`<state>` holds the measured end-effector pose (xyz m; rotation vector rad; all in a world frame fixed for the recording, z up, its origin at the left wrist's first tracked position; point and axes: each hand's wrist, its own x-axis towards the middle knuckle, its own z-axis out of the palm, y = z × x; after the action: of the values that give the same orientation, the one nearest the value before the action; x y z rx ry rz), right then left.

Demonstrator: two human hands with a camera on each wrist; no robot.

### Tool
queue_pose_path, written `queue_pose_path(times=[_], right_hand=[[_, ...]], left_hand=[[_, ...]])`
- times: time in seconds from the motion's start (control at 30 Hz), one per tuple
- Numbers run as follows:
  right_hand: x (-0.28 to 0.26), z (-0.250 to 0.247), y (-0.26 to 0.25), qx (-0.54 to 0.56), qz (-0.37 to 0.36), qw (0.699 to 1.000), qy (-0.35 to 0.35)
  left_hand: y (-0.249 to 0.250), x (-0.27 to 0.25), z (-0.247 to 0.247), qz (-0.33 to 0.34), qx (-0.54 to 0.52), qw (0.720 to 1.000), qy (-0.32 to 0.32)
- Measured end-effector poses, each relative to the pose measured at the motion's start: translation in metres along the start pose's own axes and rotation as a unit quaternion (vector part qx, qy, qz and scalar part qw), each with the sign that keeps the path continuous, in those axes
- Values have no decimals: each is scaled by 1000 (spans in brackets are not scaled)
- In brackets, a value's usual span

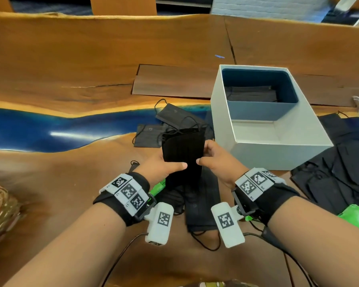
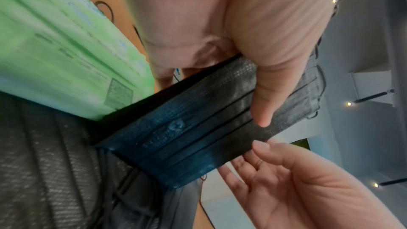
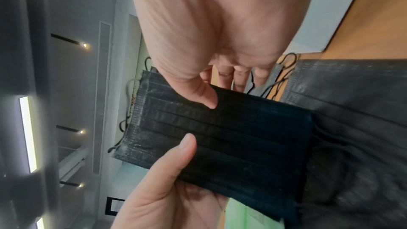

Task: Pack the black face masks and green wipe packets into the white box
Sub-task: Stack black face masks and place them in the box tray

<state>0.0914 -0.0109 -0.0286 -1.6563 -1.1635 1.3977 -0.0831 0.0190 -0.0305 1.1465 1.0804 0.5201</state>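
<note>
Fingers (image 1: pixel 209 151) gripping masks (image 1: pixel 182 150); box (image 1: pixel 222 112) part-filled

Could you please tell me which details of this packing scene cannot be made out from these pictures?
- Head view: mask count in the white box; its walls and shadow hide them.
- Head view: green wipe packet, mostly hidden by the left hand.
- Left wrist view: packet print, blurred.
- Stack of black masks: count unclear.

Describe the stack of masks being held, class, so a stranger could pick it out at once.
Start at the white box on the wooden table. Just left of its near corner, the left hand and right hand grip a stack of black masks. Unlike the masks lying flat around it, this stack is raised upright.
</note>
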Motion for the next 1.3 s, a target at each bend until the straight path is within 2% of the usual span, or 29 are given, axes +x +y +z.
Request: queue_pose_path(times=[0.17,0.3,0.37,0.5,0.63,0.73,0.9,1.0,1.1,1.2,1.3], right_hand=[[-8,6,6,-11,2,1000,-19],[-12,6,5,-38,-15,999,-21],[-18,2,-4,-32,-19,999,-24],[-37,-13,-34,-54,-108,993,-17],[-57,-37,-70,-123,-176,974,73],[-69,-63,-88,-233,-163,953,107],[-94,-105,-98,-285,-108,949,83],[-103,-126,-93,-188,-89,976,62],[-102,-158,-81,-29,-50,996,75],[-98,-192,-68,137,-15,985,102],[-88,-221,-54,240,0,960,141]], left_hand=[[-8,-7,6,-1,18,1000,-9],[-12,-7,7,-23,74,996,34],[-6,-7,5,-21,94,995,30],[21,-13,-1,21,163,986,7],[55,-17,1,28,239,970,-37],[84,-20,12,36,297,951,-75],[129,-23,48,70,342,927,-135],[144,-16,60,99,343,921,-156],[154,1,76,121,275,944,-134],[149,24,96,124,167,977,-50],[126,45,115,56,129,990,18]])
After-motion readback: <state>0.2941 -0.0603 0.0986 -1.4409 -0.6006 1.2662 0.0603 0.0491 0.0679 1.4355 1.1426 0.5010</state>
